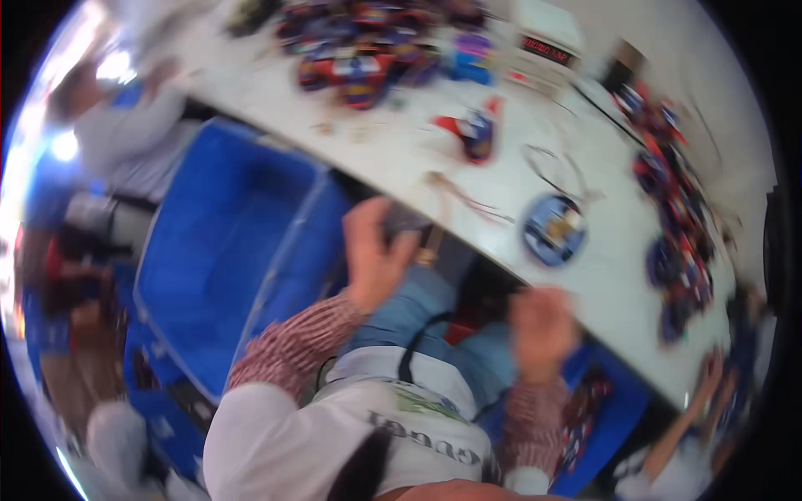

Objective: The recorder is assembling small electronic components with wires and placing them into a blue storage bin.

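My left hand (373, 257) is raised over my lap by the near edge of the table. Its thumb stands apart from the fingers, and nothing shows in it. My right hand (543, 330), smeared by motion, is held beside the same edge; its fingers cannot be made out. On the white table (501, 196) beyond my hands lies a small red and blue plastic part (474, 134). Thin wires (472, 200) stretch over the tabletop near the edge. A round blue dish (554, 230) with small pale pieces in it is the thing nearest my right hand.
A large blue bin (225, 238) stands to my left. Piles of red and blue parts (359, 58) cover the far left of the table; more (677, 217) line its right side. A white box with a red display (545, 46) stands at the back. People sit at both sides.
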Action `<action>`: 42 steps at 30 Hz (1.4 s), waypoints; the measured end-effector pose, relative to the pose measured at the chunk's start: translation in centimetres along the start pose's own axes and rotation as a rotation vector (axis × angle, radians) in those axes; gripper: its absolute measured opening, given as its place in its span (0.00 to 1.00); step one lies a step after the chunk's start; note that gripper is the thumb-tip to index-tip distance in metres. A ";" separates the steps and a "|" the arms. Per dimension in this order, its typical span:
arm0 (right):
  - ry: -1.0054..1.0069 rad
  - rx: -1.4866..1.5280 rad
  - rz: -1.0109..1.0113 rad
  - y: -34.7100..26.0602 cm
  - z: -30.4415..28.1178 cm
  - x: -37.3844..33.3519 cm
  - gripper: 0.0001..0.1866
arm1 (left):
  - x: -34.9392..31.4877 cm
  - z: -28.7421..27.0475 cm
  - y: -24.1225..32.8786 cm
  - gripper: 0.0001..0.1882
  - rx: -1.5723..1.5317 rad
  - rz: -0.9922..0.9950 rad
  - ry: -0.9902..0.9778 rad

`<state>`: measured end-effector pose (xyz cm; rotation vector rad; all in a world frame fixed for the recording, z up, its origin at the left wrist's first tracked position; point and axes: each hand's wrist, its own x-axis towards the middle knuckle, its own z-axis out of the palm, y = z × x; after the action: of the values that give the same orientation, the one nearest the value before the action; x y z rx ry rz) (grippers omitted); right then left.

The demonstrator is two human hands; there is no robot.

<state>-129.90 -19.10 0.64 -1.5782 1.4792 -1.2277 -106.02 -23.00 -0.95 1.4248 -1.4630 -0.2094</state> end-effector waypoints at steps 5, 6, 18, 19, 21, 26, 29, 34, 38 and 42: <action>0.050 -0.321 -0.082 0.7 -4.8 8.1 0.28 | 4.5 10.6 3.3 0.47 -0.223 0.379 -0.509; 0.019 -0.345 -0.075 0.9 -4.8 8.5 0.27 | 4.9 12.4 3.8 0.51 -0.166 0.422 -0.545; 0.019 -0.468 -0.342 2.4 -2.0 10.5 0.10 | 5.4 16.1 3.5 0.52 -0.079 0.392 -0.714; 0.028 -0.499 -0.402 2.2 -2.0 10.3 0.10 | 5.4 16.1 3.6 0.52 -0.081 0.394 -0.692; 0.102 -0.457 -0.494 1.7 -2.4 9.9 0.08 | 5.5 16.3 3.5 0.52 -0.078 0.396 -0.664; 0.261 -0.480 -0.300 1.4 -8.0 10.8 0.09 | 5.0 15.5 3.1 0.48 -0.108 0.491 -0.566; 0.196 -0.474 -0.137 4.1 -9.8 11.1 0.12 | 5.7 9.5 1.4 0.37 -0.190 0.436 -0.485; 0.213 -0.264 0.261 3.7 -9.1 10.3 0.14 | 9.6 5.9 -5.6 0.35 0.214 0.211 -0.438; 0.530 -0.589 -0.272 3.5 -6.6 8.5 0.13 | 13.4 8.7 -7.4 0.37 0.262 0.144 -0.456; -0.041 -0.403 -0.642 -4.2 2.0 7.7 0.13 | 14.5 9.8 -7.5 0.38 0.152 0.072 -0.515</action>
<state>-127.03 -26.29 5.27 -2.4651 1.2838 -1.2586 -104.97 -41.90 -3.11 1.5038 -1.9796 -0.4535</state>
